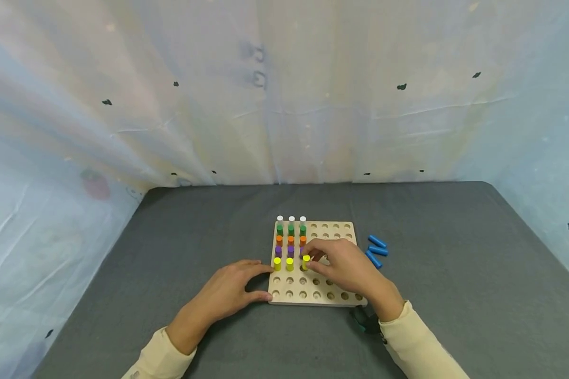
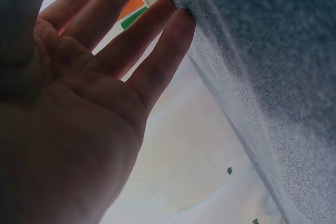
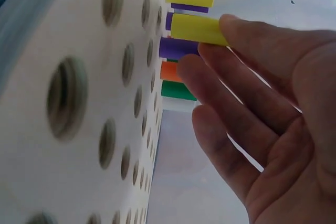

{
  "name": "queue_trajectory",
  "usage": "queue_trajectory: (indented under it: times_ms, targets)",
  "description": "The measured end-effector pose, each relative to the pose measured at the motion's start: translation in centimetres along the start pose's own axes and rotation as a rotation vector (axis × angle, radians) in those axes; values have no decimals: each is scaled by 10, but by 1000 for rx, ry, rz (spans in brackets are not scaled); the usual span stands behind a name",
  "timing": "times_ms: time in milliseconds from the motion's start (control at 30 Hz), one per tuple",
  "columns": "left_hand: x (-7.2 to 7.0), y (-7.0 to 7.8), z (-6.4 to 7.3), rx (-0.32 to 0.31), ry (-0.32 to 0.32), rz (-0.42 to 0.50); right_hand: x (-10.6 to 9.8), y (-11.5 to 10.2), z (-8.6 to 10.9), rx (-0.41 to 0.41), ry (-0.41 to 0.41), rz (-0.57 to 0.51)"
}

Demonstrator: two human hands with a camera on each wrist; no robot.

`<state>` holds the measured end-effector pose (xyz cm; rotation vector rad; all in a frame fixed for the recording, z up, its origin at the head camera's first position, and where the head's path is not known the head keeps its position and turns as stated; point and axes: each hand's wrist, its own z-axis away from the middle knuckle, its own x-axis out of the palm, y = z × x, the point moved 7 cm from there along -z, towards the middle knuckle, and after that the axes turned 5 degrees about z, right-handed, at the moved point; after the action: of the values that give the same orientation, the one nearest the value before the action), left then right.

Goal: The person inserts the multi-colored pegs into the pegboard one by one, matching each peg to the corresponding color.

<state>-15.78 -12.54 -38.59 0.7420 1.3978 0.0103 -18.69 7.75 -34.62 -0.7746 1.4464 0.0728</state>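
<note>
A pale wooden pegboard [image 1: 294,301] lies on the grey table, with rows of round holes. My right hand [image 1: 343,266] pinches a yellow peg [image 3: 197,29] between thumb and fingertips, upright at the third hole of the yellow row; whether its lower end is in the hole I cannot tell. Two more yellow pegs [image 1: 290,264] stand to its left. Behind them are rows of purple pegs [image 1: 291,252], orange pegs [image 1: 291,240], green pegs [image 1: 291,230] and white pegs [image 1: 291,219]. My left hand [image 1: 227,292], fingers extended, touches the board's left edge.
Three blue pegs [image 1: 378,250] lie loose on the table [image 1: 455,284], right of the board. A dark object [image 1: 367,321] shows under my right wrist. Patterned fabric [image 1: 308,105] hangs behind the table and at both sides.
</note>
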Motion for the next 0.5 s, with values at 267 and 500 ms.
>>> queue_trajectory:
  times_ms: [267, 500]
  targets:
    - [-2, 0, 1, 4, 4, 3, 7, -2, -4, 11, -16, -21]
    - [-1, 0, 1, 3, -12, 0, 13, -2, -5, 2, -31, 4]
